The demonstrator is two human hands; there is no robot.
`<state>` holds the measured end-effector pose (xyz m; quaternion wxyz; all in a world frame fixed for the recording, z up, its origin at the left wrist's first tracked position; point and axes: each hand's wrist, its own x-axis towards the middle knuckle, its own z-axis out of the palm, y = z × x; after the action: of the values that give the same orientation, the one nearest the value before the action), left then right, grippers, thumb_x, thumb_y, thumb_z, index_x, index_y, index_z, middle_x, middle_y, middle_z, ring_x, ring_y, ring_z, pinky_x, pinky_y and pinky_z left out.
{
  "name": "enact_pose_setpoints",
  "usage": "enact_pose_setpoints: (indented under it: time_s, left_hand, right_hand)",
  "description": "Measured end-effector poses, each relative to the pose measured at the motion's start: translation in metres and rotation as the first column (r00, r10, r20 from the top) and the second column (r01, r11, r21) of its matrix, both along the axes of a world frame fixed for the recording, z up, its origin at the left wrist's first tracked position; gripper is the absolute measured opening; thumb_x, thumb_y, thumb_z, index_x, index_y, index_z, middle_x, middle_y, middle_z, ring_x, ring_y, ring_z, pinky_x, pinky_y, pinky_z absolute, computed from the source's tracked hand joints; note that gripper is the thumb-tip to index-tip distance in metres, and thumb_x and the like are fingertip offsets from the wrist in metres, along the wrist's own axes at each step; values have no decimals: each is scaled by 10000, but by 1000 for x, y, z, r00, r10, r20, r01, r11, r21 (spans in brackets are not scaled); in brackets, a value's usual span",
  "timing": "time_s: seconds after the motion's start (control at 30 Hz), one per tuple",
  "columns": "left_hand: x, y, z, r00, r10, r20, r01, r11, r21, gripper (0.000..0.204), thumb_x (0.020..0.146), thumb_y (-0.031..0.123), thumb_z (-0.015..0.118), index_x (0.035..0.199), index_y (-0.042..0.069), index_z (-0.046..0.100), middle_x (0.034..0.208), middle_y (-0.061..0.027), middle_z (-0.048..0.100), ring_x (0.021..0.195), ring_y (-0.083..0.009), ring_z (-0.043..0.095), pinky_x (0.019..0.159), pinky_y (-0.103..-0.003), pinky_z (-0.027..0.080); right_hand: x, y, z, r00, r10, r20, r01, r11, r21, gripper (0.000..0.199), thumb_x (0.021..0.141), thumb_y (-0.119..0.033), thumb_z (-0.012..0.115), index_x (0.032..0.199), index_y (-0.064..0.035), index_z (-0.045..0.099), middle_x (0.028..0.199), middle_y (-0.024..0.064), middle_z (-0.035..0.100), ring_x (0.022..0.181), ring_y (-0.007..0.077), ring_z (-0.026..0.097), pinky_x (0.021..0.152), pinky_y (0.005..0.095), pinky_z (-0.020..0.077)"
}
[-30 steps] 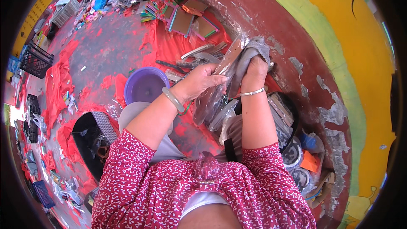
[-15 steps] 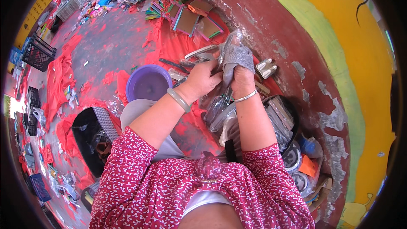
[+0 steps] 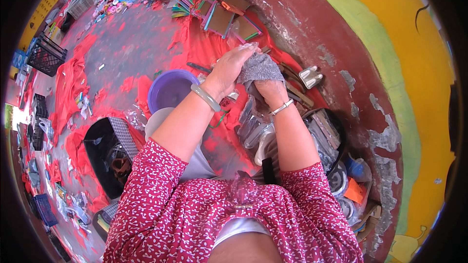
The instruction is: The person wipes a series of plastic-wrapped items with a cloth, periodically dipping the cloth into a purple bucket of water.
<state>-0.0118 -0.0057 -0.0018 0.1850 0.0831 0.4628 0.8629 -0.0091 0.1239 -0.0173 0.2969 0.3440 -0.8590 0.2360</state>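
Observation:
A grey cloth [image 3: 261,67] is bunched up in my right hand [image 3: 271,89], which grips it from below. My left hand [image 3: 229,67] presses against the cloth from the left and holds a piece of clear plastic wrapping [image 3: 247,47] at its top. Both hands meet in front of me above the red sheet [image 3: 202,44]. A pale bangle sits on my left wrist and a thin silver one on my right. What the plastic covers is hidden by my fingers.
A purple bowl [image 3: 170,90] lies left of my hands. Framed mirrors [image 3: 222,19] lean at the back. Clear packets [image 3: 253,129] and a dark basket [image 3: 336,141] of goods sit on the right by the maroon wall. A black bin [image 3: 105,153] stands at my left.
Both hands have shifted left and slightly away from me with the cloth. The cloth is now more bunched between them, and my left hand covers its top.

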Motion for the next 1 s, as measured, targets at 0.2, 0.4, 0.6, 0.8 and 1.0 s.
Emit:
enact_pose_setpoints:
  time_s: [0.2,0.4,0.6,0.8,1.0]
  left_hand:
    - [-5,-7,-10,994,92,-61,-96,993,-67,352,921,228,432,1086,-50,573,1049,-124,614,974,-193,576,899,-322,424]
    - [-12,-17,1,954,285,-94,-269,950,160,336,927,235,413,974,-47,590,1012,-175,615,996,-283,581,928,-399,425]
    - [-18,-41,20,924,379,57,-375,861,344,308,921,189,391,861,-75,538,879,-243,597,892,-344,602,867,-453,482]
    - [-25,-69,25,873,481,76,-473,800,370,323,928,189,375,852,-85,528,865,-265,588,888,-387,592,868,-478,478]
    - [-34,-91,30,802,573,169,-588,708,391,303,937,161,349,854,-88,499,832,-254,575,856,-379,595,861,-486,483]
  right_hand:
    - [6,-1,9,936,147,321,-125,988,-87,238,739,-148,519,952,-47,558,870,180,602,808,318,585,670,401,458]
    - [9,-9,13,759,195,621,-148,981,-127,217,728,-167,542,861,-9,607,782,203,606,710,324,601,606,394,462]
    - [14,-12,6,596,305,743,-148,951,-272,172,681,-171,603,756,-18,631,706,180,597,647,295,600,596,353,469]
    - [22,-11,15,495,315,810,-201,948,-245,199,702,-162,615,838,-18,619,748,166,599,655,242,583,601,332,461]
    - [26,7,0,371,350,860,-172,936,-307,226,726,-126,666,926,-28,630,825,30,616,749,110,515,704,278,446]
